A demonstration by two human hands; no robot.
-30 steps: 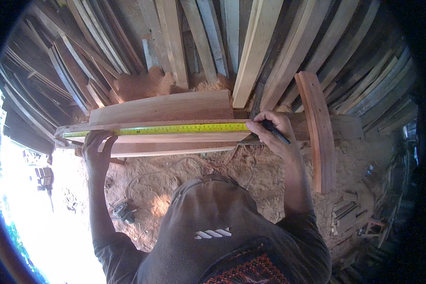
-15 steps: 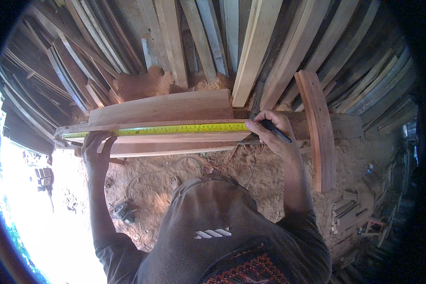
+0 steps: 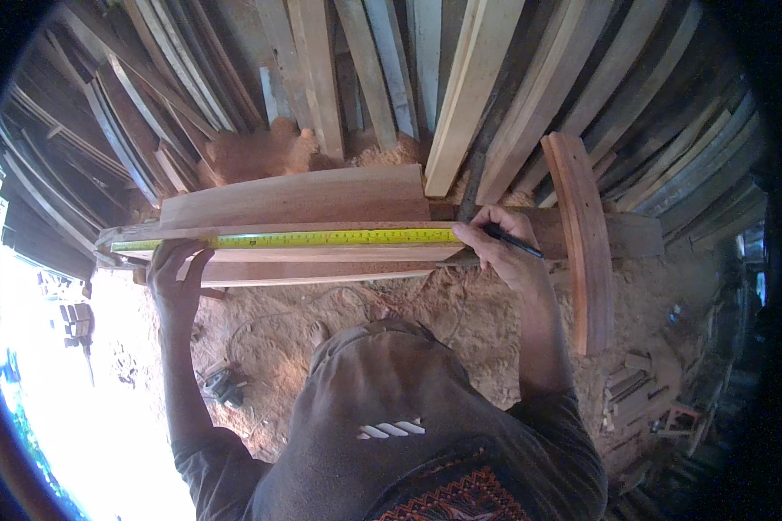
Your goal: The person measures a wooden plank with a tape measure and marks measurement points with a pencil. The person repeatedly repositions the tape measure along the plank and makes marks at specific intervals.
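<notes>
A yellow tape measure blade (image 3: 321,237) lies stretched lengthwise along the narrow wooden board (image 3: 339,253). My left hand (image 3: 178,269) is closed over the tape and the board near their left end, thumb and fingers on the near side. At the tape's right end, my right hand (image 3: 506,246) pinches the blade between thumb and finger. The same hand holds a dark pen (image 3: 521,243), its tail pointing right. A wider board (image 3: 295,198) lies just beyond the tape, and another piece shows below on the near side.
A curved wooden piece (image 3: 582,247) lies across the thick support beam (image 3: 634,234) at the right. Long planks (image 3: 473,87) lean along the far side beside sawdust (image 3: 265,156). A power tool (image 3: 224,386) sits on the dusty ground at lower left; offcuts (image 3: 634,391) lie lower right.
The pen in my right hand has tilted slightly, its tail shifting a little right. Both hands keep their places on the tape.
</notes>
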